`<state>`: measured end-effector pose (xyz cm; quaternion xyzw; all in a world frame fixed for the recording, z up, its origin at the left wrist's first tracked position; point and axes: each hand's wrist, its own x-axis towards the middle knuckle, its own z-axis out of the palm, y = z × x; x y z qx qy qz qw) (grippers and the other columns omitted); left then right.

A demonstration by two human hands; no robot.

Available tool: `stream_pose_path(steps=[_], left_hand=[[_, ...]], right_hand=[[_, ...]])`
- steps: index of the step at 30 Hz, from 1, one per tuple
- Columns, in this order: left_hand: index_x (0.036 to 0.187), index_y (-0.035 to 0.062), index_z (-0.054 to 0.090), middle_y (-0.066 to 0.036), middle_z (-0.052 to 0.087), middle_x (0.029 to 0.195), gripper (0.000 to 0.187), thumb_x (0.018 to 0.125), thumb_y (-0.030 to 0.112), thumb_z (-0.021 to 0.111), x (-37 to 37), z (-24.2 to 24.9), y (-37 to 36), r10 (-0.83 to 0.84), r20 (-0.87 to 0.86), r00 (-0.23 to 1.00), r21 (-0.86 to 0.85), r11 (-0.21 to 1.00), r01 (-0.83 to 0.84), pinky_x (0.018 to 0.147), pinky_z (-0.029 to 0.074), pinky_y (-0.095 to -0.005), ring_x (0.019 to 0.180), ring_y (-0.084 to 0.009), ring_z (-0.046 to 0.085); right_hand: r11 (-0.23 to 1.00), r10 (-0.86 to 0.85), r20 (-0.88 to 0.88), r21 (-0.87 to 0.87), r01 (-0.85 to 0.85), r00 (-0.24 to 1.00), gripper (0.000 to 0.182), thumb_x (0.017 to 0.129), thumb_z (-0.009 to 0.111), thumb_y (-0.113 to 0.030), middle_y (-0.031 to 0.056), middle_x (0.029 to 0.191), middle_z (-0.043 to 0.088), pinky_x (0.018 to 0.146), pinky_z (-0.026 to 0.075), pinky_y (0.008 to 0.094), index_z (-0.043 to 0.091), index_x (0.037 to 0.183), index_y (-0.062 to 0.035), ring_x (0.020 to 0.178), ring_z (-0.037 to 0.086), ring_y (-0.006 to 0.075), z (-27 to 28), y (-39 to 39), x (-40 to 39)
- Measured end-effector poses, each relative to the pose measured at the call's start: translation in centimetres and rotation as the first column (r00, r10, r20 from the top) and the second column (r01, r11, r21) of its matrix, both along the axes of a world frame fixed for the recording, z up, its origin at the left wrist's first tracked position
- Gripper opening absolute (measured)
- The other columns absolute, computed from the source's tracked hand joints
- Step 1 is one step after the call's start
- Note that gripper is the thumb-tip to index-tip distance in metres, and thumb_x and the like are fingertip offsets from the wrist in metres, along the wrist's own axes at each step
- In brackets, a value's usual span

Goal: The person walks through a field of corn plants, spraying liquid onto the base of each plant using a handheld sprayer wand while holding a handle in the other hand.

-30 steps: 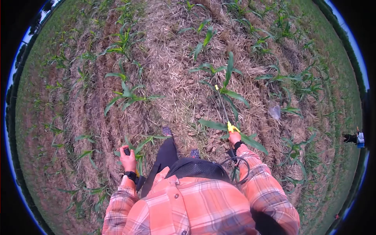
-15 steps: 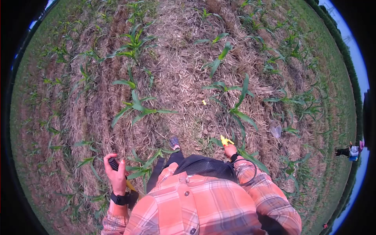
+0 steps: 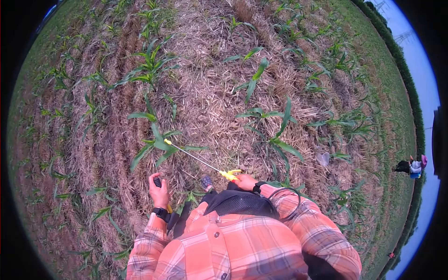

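Note:
My right hand [image 3: 244, 182] is closed around the yellow handle [image 3: 229, 175] of a sprayer wand, in front of my waist. Its thin metal rod [image 3: 198, 159] runs up and left to a yellow nozzle [image 3: 167, 142], which is over the leaves of a young green plant [image 3: 161, 145]. On the left, my left hand [image 3: 159, 192] is wrapped round a black grip [image 3: 157, 181] on a yellow lever, part of which shows below the hand. A black hose [image 3: 298, 205] loops beside my right sleeve.
Rows of young plants [image 3: 150, 65] grow from straw-covered soil. A clear plastic piece [image 3: 322, 158] lies right of the near plants. My shoe [image 3: 206, 181] shows below. At the far right edge a person [image 3: 414, 166] carries a blue tank. Another small figure [image 3: 391, 255] is lower right.
My right hand has swung the wand left, so its nozzle moved from the bare strip to the plant at left. My left hand has moved right and slightly up with the grip.

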<state>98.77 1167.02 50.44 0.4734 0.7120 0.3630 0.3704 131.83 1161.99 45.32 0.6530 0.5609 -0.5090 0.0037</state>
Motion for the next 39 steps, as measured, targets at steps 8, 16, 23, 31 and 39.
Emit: stream_pose_path(steps=[8,16,23,31,39], left_hand=[[0.099,0.0100,0.040,0.002,0.038,0.052,0.026,0.075,0.005,0.047,-0.9,11.6,0.3,0.158,0.165,0.974,0.092,0.980,-0.175,0.029,0.027,-0.0173,0.033,-0.0048,0.033],[0.091,0.0079,0.044,-0.004,0.045,0.058,0.020,0.072,0.006,0.050,3.5,3.0,9.1,0.101,-0.194,0.976,0.040,0.995,-0.095,0.043,0.035,-0.0266,0.046,-0.0111,0.042],[0.093,0.0077,0.044,-0.004,0.046,0.060,0.022,0.072,0.004,0.050,7.5,5.1,13.8,0.053,-0.278,0.959,0.172,0.985,-0.005,0.044,0.036,-0.0250,0.047,-0.0109,0.044],[0.104,0.0093,0.037,0.001,0.040,0.059,0.033,0.073,0.003,0.049,7.6,18.5,12.3,0.131,0.064,0.989,0.168,0.976,-0.140,0.035,0.032,-0.0164,0.039,-0.0044,0.038],[0.090,0.0070,0.046,-0.004,0.045,0.061,0.018,0.072,0.008,0.052,6.7,5.0,23.4,0.088,-0.258,0.962,0.223,0.974,-0.029,0.048,0.037,-0.0266,0.051,-0.0130,0.043]], right_hand=[[0.997,-0.072,0.051,0.006,0.072,0.996,0.033,0.077,0.043,-0.034,0.0090,0.064,0.056,0.052,0.041,0.0315,0.055,0.077,-0.0026,0.056,0.054,0.0196,-4.6,2.8,3.0],[0.872,-0.459,0.308,-0.024,0.489,0.833,0.037,0.075,0.044,-0.035,0.0113,0.063,0.057,0.046,0.043,0.0320,0.056,0.080,-0.0004,0.050,0.055,0.0211,-8.2,7.4,12.0],[0.683,-0.718,0.338,0.174,0.710,0.609,0.032,0.076,0.045,-0.029,0.0087,0.052,0.054,0.036,0.041,0.0324,0.054,0.065,-0.0005,0.039,0.051,0.0210,-12.0,9.8,21.5],[0.464,-0.873,0.236,0.140,0.875,0.426,0.029,0.076,0.043,-0.027,0.0074,0.045,0.048,0.029,0.035,0.0323,0.048,0.060,-0.0029,0.032,0.045,0.0194,-17.0,11.5,26.8],[0.790,-0.585,0.386,0.074,0.609,0.713,0.034,0.077,0.045,-0.031,0.0079,0.051,0.052,0.037,0.038,0.0322,0.052,0.061,-0.0023,0.040,0.051,0.0192,-15.7,17.8,20.4]])
